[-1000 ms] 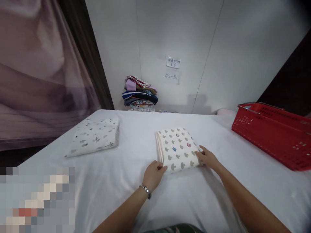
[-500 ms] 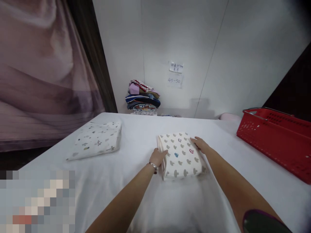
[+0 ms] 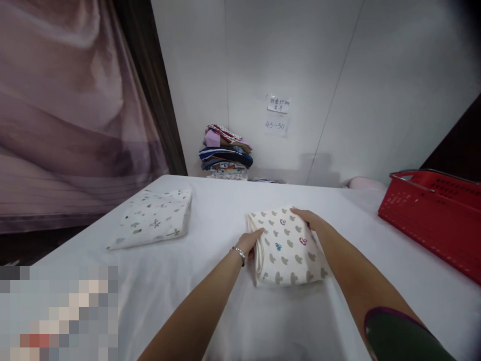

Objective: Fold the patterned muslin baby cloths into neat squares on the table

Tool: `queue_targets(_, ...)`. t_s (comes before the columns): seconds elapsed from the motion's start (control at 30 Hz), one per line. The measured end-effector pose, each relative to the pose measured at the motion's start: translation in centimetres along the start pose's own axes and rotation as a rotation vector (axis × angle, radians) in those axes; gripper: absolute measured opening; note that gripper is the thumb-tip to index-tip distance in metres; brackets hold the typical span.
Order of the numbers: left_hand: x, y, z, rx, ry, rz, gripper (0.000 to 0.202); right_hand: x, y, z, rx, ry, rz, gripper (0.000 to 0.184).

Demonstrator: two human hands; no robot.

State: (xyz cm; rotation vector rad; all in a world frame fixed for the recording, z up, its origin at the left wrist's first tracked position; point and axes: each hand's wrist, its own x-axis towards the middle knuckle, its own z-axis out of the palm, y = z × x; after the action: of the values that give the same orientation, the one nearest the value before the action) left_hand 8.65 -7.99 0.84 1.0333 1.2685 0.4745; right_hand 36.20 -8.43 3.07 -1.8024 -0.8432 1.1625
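A folded cream cloth (image 3: 289,245) with grey mushroom-like prints, and a few blue, red and purple ones, is at the middle of the white-covered table. My left hand (image 3: 251,242), a bracelet on its wrist, pinches the cloth's left side, thumb on top and the other fingers hidden beneath. Several layers show at that edge. At the far right corner, my right hand (image 3: 306,216) grips the cloth, its fingertips partly hidden. To the left lies another folded white cloth (image 3: 156,215) with small grey plant prints, apart from both hands.
A red plastic basket (image 3: 432,220) with a metal handle stands at the right. Behind the table's far edge rises a stack of folded textiles (image 3: 227,155) against the wall. A pinkish curtain (image 3: 75,115) hangs at the left. Paper notes (image 3: 277,115) are stuck to the wall.
The cream cloth has turned slightly, and its left layers bulge more. My right hand has closed on its far right corner. The whole view has shifted, with the surroundings further right.
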Motion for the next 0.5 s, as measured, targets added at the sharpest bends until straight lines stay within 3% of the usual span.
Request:
queue_targets(0.17, 0.0, 0.7, -0.3, -0.067, -0.047, -0.063, 0.053, -1.1, -1.4, -0.1, 0.103, -0.172, 0.04, 0.03)
queue_targets(0.37, -2.0, 1.6, -0.6, -0.195, -0.175, -0.067, 0.047, -4.3, -3.9, -0.8, 0.13, -0.286, -0.164, 0.038)
queue_targets(0.5, -3.6, 1.7, -0.9, -0.349, -0.266, 0.009, 0.042, -6.7, -5.9, -1.3, 0.113, -0.304, -0.274, 0.046)
